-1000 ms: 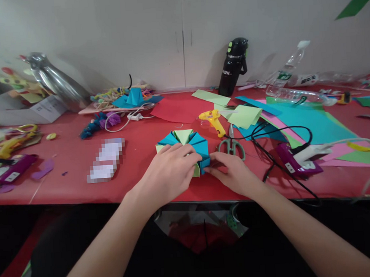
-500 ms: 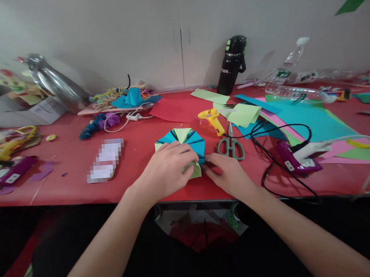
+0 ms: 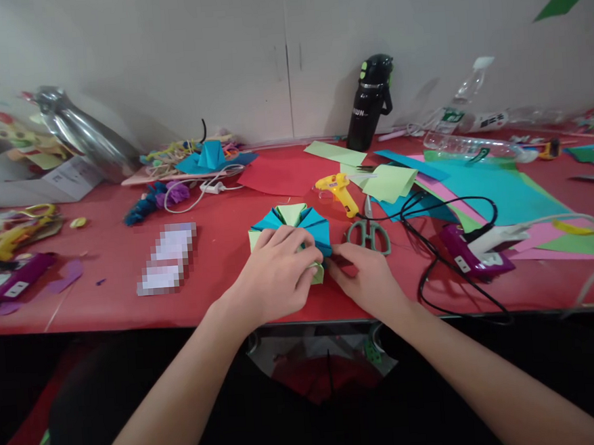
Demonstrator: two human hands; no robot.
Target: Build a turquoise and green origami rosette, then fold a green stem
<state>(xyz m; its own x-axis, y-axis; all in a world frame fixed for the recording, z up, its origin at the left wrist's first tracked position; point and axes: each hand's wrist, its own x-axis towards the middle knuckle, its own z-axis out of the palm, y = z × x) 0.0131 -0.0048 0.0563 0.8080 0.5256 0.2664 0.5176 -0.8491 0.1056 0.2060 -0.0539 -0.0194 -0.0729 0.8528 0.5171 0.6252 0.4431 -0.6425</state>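
Note:
A round folded-paper piece (image 3: 313, 225) in blue and pale green sits on the red table near its front edge. Over its front and left part lies my left hand (image 3: 281, 271), fingers curled onto the folds and hiding much of them. My right hand (image 3: 364, 269) is at the piece's right side, thumb and fingertips closed in against the blue edge. Just behind the right hand lie grey-handled scissors (image 3: 368, 234). A yellow glue gun (image 3: 339, 191) rests beyond them, its black cord trailing right.
Purple power strips (image 3: 475, 257) sit at right and far left. Coloured paper sheets (image 3: 498, 188) cover the right side. A phone-like pixelated object (image 3: 168, 258) lies at left. At the back stand a black bottle (image 3: 369, 105), a metal jug (image 3: 84, 132) and a blue paper hat shape (image 3: 212, 155).
My left fingers have shifted slightly over the front right of the folded paper. The right hand stays at its right edge. The whole view has moved a little.

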